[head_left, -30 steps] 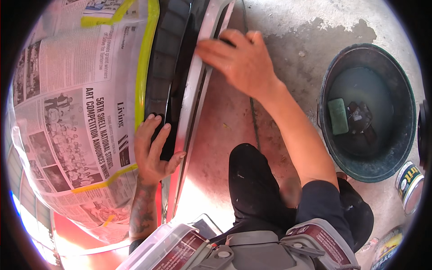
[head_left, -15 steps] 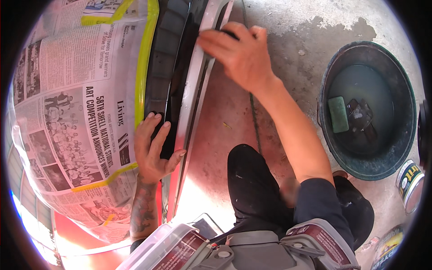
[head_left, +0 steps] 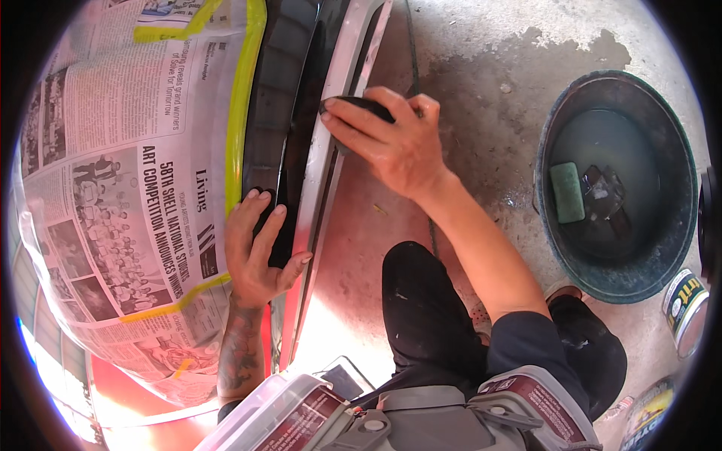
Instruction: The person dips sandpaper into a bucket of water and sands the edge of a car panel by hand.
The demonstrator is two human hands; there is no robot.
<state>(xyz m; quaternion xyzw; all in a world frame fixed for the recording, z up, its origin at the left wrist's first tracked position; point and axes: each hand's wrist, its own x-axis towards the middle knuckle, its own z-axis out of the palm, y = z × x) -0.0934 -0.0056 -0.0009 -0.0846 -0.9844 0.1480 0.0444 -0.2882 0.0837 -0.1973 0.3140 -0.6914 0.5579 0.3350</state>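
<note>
My right hand (head_left: 395,139) presses a black piece of sandpaper (head_left: 367,107) against the pale, narrow edge (head_left: 320,154) of a vehicle panel. Fingers and thumb are closed over the sheet, which hides part of it. Lower down, my left hand (head_left: 259,248) lies flat with its fingers spread, holding nothing. It rests over the glossy black trim (head_left: 297,120), beside the taped border of the masking newspaper (head_left: 113,195). Yellow-green masking tape (head_left: 244,113) runs along the paper's edge.
On the concrete floor at right stands a dark bucket (head_left: 553,248) of cloudy water, with a green sponge (head_left: 567,192) and dark pieces (head_left: 604,194) inside. A paint can (head_left: 686,312) and another can (head_left: 650,417) stand near it. A thin dark cord (head_left: 414,56) crosses the floor.
My right hand has slid down along the panel edge toward me, and more of the black sandpaper shows. My left hand stays in place.
</note>
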